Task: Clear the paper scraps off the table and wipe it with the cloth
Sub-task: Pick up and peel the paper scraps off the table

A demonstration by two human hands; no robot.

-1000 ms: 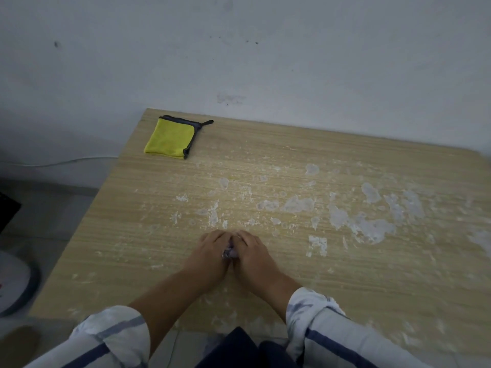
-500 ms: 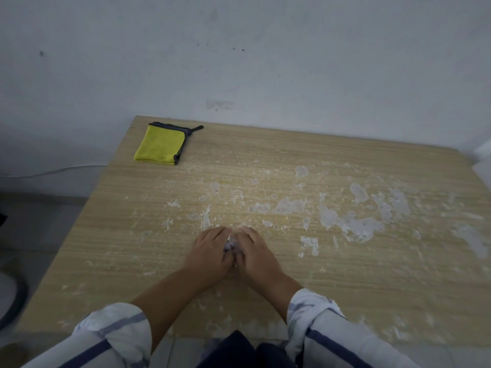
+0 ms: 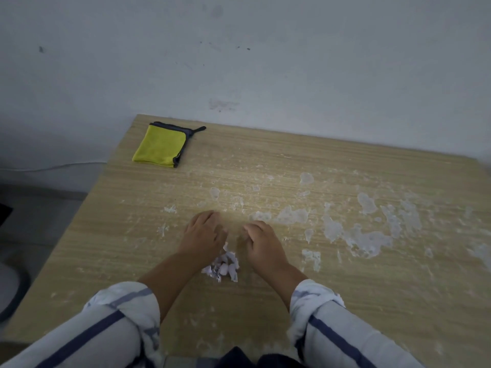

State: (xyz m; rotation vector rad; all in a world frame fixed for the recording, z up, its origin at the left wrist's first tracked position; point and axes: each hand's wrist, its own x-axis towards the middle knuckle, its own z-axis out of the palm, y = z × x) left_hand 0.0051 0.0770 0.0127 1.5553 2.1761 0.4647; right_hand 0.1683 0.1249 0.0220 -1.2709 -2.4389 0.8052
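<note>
A small heap of white paper scraps [image 3: 223,266] lies on the wooden table [image 3: 358,293], between my two wrists. My left hand [image 3: 204,235] rests palm down just left of and beyond the heap, fingers loosely bent, with one scrap sticking up by its thumb side. My right hand [image 3: 261,241] rests a little to the right, knuckles up, fingers loosely curled. Neither hand visibly holds anything. The folded yellow cloth [image 3: 160,146] with grey edging lies at the table's far left corner, well away from both hands.
White flaky patches [image 3: 366,237] are stuck over the middle and right of the tabletop. A pale wall [image 3: 265,62] runs right behind the table. A thin cable [image 3: 66,166] runs along the wall at left. A round dark-rimmed object [image 3: 10,290] sits on the floor at left.
My hands were pressed together around the scraps. They have now moved apart, leaving the heap on the table between my wrists. The cloth has not moved.
</note>
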